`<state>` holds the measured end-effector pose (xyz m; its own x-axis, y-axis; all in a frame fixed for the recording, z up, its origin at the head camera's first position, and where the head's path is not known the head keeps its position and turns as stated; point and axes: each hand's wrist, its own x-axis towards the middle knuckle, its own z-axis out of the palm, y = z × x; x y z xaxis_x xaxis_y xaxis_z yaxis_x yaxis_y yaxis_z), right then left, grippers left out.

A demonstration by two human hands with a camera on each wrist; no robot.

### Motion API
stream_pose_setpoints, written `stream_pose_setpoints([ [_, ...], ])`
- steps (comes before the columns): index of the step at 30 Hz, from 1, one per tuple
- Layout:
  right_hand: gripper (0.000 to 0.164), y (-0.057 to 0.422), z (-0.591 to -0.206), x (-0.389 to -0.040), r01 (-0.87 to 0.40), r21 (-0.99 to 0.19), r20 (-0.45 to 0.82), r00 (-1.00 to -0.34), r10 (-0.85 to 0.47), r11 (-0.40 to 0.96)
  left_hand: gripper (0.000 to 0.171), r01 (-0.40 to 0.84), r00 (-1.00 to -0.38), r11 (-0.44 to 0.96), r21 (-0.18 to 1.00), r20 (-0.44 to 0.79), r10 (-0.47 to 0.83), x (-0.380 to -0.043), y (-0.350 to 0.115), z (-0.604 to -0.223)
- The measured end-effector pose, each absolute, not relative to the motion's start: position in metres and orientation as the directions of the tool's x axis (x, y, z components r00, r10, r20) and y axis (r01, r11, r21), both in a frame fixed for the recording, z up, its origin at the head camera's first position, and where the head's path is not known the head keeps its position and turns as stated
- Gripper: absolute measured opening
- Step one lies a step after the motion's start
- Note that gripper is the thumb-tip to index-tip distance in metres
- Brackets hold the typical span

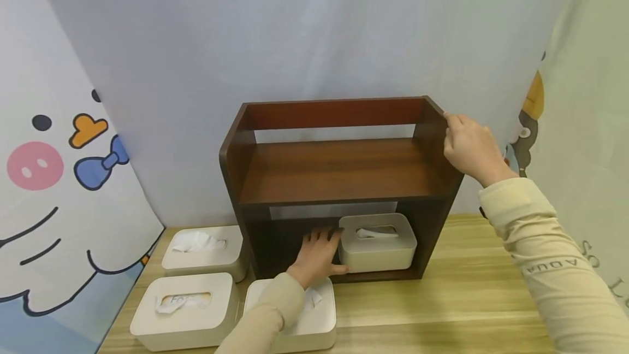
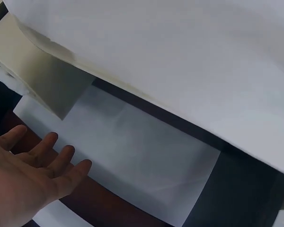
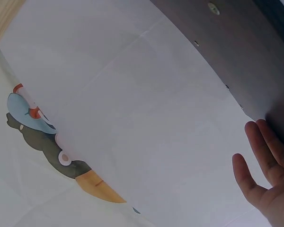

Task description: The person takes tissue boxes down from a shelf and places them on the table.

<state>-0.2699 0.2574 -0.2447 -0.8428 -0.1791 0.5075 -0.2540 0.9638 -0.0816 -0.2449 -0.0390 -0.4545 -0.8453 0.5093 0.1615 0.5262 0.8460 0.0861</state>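
A dark brown two-tier wooden shelf (image 1: 339,171) stands on the table. In its lower compartment, at the right, sits a cream tissue box (image 1: 378,253) with a tissue showing in its top slot. My left hand (image 1: 316,255) is at that box's left side, fingers spread, thumb by its front; the left wrist view shows the fingers (image 2: 61,163) loosely extended near a pale box (image 2: 52,78). Up on the shelf's right side panel (image 1: 437,152) rests my right hand (image 1: 472,146). From the right wrist, its extended fingers (image 3: 265,146) appear against the panel's outer face (image 3: 246,56).
Left of the shelf stand a rear tissue box (image 1: 206,245) and a front one (image 1: 184,310). Another tissue box (image 1: 314,326) lies under my left forearm. A pale cloth (image 1: 314,31) hangs behind, with cartoon-printed cloth (image 1: 54,124) at the left.
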Motion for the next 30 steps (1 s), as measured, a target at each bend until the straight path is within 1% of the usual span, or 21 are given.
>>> stream_pose_setpoints([
  [7,0.041,0.259,-0.244,-0.269,-0.246,-0.089,0.507,-0.845,-0.169,0.965,0.089,0.514,-0.853,0.845,0.147,0.193,0.486,-0.256,-0.023,-0.459],
  [12,0.042,0.259,-0.244,-0.269,-0.237,-0.094,0.486,-0.859,-0.163,0.967,0.09,0.496,-0.864,0.855,0.149,0.187,0.468,-0.264,-0.015,-0.463],
  [15,0.042,0.259,-0.244,-0.27,-0.241,-0.093,0.487,-0.857,-0.167,0.966,0.091,0.48,-0.874,0.864,0.15,0.162,0.458,-0.267,-0.009,-0.465],
  [18,0.042,0.258,-0.244,-0.27,-0.247,-0.091,0.49,-0.855,-0.173,0.965,0.09,0.471,-0.881,0.87,0.144,0.138,0.454,-0.269,-0.004,-0.468],
  [20,0.042,0.258,-0.245,-0.27,-0.25,-0.094,0.492,-0.853,-0.174,0.964,0.088,0.473,-0.879,0.873,0.119,0.136,0.458,-0.27,-0.001,-0.47],
  [26,0.043,0.259,-0.245,-0.27,-0.249,-0.097,0.488,-0.856,-0.172,0.964,0.082,0.486,-0.859,0.873,0.032,0.203,0.47,-0.27,0.006,-0.475],
  [30,0.042,0.259,-0.246,-0.271,-0.248,-0.085,0.502,-0.847,-0.174,0.965,0.083,0.48,-0.865,0.877,0.027,0.18,0.468,-0.271,0.007,-0.472],
])
